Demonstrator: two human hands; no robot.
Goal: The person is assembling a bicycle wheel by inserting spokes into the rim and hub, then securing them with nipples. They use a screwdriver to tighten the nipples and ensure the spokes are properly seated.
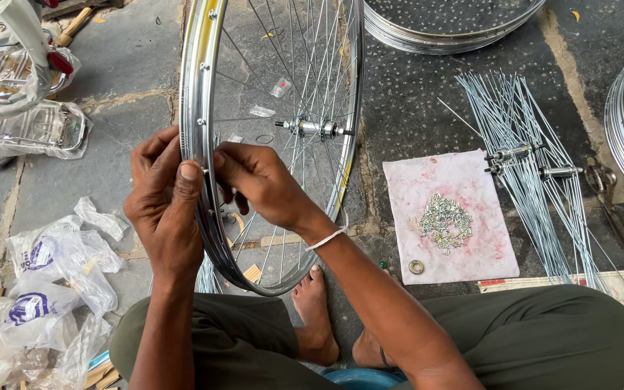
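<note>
A shiny bicycle wheel rim [198, 94] stands upright on edge in front of me, laced with thin spokes [305, 65] running to a metal hub [313, 128]. My left hand [162, 198] grips the near side of the rim from the outside, thumb pressed on its edge. My right hand [258, 180] reaches inside the rim, with its fingertips pinched against the rim next to my left thumb. What the fingertips pinch is too small to tell. My bare feet [315, 318] rest below the wheel.
A pinkish cloth [413, 188] at right carries a pile of small metal nipples [445, 220] and a washer [416, 267]. Loose spokes [521, 123] and two spare hubs [536, 162] lie beyond it. More rims [442, 36] lie behind and at right. Plastic bags [52, 282] clutter the left.
</note>
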